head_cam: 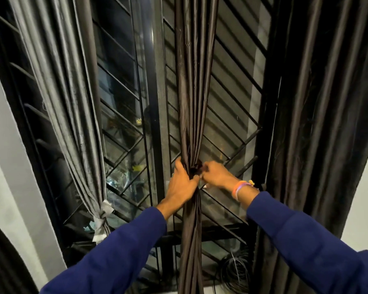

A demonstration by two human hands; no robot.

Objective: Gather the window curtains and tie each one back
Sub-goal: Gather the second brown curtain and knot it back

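Note:
A dark brown middle curtain (194,85) hangs bunched into a narrow column before the window. My left hand (182,185) grips the bunch at its waist. My right hand (216,174) pinches a dark tie (197,167) at the same spot, fingers curled at the knot. A grey left curtain (72,107) is gathered and bound low with a pale tie (102,217). A dark right curtain (319,124) hangs loose, untied.
Behind the curtains stands a window with a black metal grille (232,149) of slanted bars. A coil of black cable (235,272) lies on the sill at the lower right. White walls (6,166) flank the window.

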